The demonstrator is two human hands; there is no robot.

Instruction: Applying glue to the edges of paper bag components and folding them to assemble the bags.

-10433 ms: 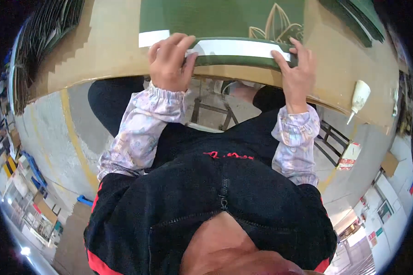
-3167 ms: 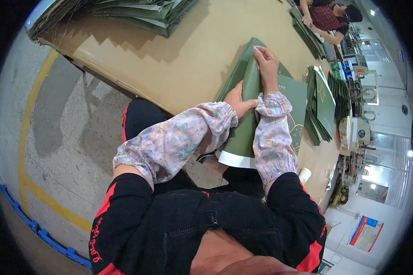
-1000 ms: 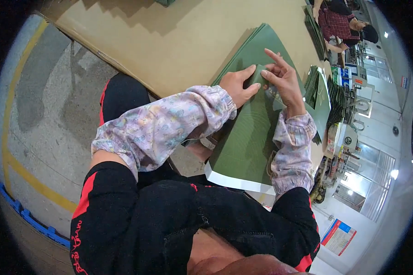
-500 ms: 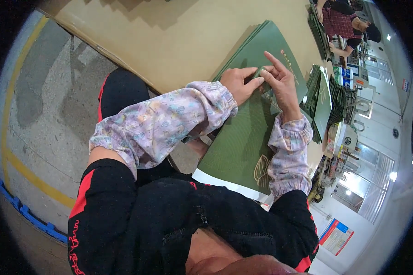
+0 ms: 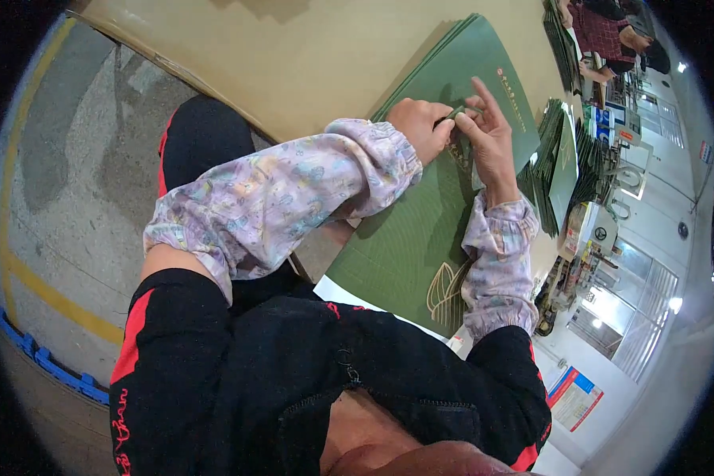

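A flat green printed paper piece, which looks like a paper bag [image 5: 389,250], slants from the table edge toward my lap. It has a gold line drawing and a white lower edge. Beyond it lies a stack of matching green pieces [image 5: 476,59] with small gold print. My left hand [image 5: 422,127] is closed, its fingers curled at the top of the near piece. My right hand [image 5: 489,139] pinches beside it, index finger raised. A narrow green bit shows between the fingertips; whether it is a cord or a folded edge, I cannot tell.
Tan table [image 5: 309,71] spreads ahead. More green stacks [image 5: 551,163] stand at the right, with machines [image 5: 591,238] behind. At the far right, a co-worker [image 5: 607,36] handles another stack. Grey floor [image 5: 71,174] with yellow lines lies at the left.
My left hand has turned, its fingers curling in and its thumb less stretched out. My right hand keeps its pinch with the index finger raised. The whole view has shifted slightly.
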